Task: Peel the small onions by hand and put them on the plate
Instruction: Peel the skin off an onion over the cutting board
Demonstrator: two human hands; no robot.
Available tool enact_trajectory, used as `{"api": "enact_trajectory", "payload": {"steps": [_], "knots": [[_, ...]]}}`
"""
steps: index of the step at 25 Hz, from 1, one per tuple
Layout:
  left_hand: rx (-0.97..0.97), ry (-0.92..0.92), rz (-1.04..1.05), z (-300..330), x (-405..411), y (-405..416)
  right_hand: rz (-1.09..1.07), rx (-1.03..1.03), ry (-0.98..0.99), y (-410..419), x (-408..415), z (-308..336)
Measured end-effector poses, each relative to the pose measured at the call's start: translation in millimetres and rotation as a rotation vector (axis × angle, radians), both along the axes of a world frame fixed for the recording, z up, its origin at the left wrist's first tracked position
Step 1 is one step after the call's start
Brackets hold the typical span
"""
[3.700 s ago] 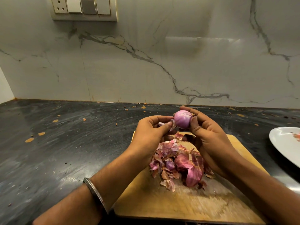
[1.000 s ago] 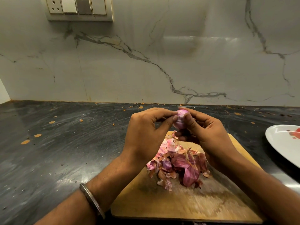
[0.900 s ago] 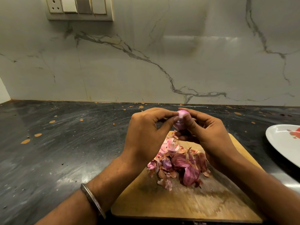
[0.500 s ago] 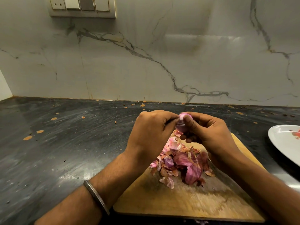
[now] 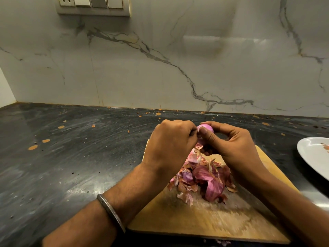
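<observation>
A small pink-purple onion (image 5: 206,128) is held up between both hands above the wooden cutting board (image 5: 204,221). My right hand (image 5: 233,148) grips it with thumb across its front and fingers curled behind. My left hand (image 5: 170,145) is curled beside it, fingertips pinching at the onion's left side; what they pinch is hidden. A heap of purple and brown onion peels (image 5: 201,177) lies on the board under the hands. The white plate (image 5: 313,157) sits at the right edge, partly cut off.
The board lies on a dark stone counter (image 5: 71,157) flecked with small orange bits. A marble backsplash (image 5: 160,68) rises behind, with a switch panel (image 5: 92,5) at the top left. A metal bangle (image 5: 111,213) circles my left wrist.
My left hand has closed in from a piece of peel pulled aside to pinching tight against the onion. My right thumb now covers more of the onion. The view dipped slightly.
</observation>
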State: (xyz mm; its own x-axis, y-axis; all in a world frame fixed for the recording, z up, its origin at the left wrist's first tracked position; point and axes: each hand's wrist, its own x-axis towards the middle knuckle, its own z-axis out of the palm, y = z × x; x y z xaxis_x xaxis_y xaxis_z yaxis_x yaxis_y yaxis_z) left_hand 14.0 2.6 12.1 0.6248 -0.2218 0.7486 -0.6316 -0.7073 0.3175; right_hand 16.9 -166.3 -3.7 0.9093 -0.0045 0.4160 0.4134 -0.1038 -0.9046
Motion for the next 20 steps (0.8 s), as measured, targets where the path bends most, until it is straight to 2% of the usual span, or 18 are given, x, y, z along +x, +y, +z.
{"api": "enact_trajectory", "payload": {"steps": [4,7,11,13,15,20], "knots": [[-0.005,-0.031,0.022,0,1,0,0.000,-0.046,-0.056,1,-2,0],[-0.112,0.024,0.021,0,3,2,0.032,-0.021,-0.064,1,-2,0],[-0.478,0.327,-0.081,-2,9,6,0.099,0.016,-0.074,-1,1,-1],[-0.588,0.467,-0.154,-2,12,7,0.100,0.045,-0.063,-2,2,-1],[-0.564,0.455,-0.180,-2,11,7,0.088,0.076,-0.041,-3,3,-1],[-0.421,0.288,-0.157,-5,5,4,0.075,0.067,-0.051,-3,2,0]]}}
